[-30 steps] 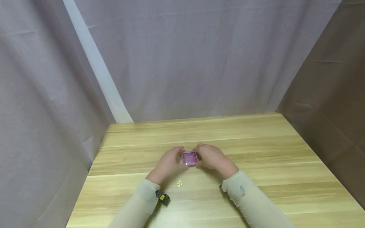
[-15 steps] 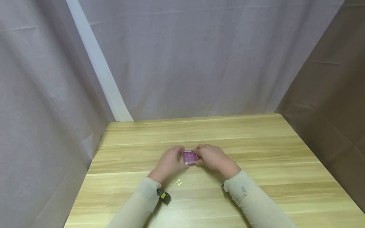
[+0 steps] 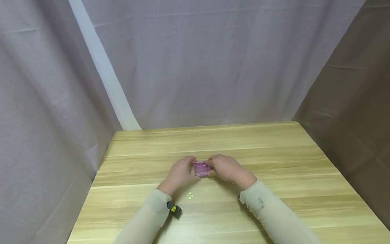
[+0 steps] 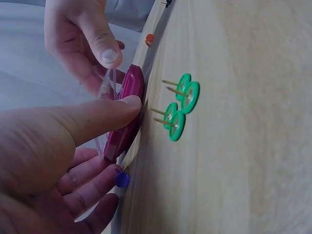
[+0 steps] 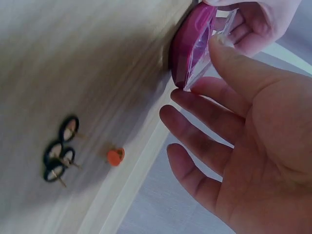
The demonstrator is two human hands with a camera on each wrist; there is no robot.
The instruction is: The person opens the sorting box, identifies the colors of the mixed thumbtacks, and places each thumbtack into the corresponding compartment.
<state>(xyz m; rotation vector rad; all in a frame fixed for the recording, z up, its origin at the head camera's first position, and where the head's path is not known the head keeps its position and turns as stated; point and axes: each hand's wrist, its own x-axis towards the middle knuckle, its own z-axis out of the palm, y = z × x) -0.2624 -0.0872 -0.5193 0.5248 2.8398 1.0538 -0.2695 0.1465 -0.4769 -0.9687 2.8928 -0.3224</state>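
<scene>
A small case with a magenta base (image 4: 127,90) and a clear lid (image 5: 202,56) sits on the table between both hands; faint dividers show through the lid. My left hand (image 3: 179,173) grips the case from the left, its thumb against the magenta base and fingers round the far side. From the right, my right hand (image 3: 226,167) pinches the clear lid with thumb and forefinger, the other fingers spread loosely. The lid stands at a slight angle to the base. A blue thumbtack (image 4: 122,179) lies by my left fingertips, an orange thumbtack (image 5: 115,157) below my right fingers.
Several green thumbtacks (image 4: 181,102) lie clustered, points up, nearer the person. Several dark-rimmed thumbtacks (image 5: 61,151) form another cluster by the right wrist. Grey curtains (image 3: 195,67) stand behind the wooden table (image 3: 262,139).
The view has shifted slightly. Both hands keep their places on the case, with only tiny finger movement. A small thing now shows beside the right wrist.
</scene>
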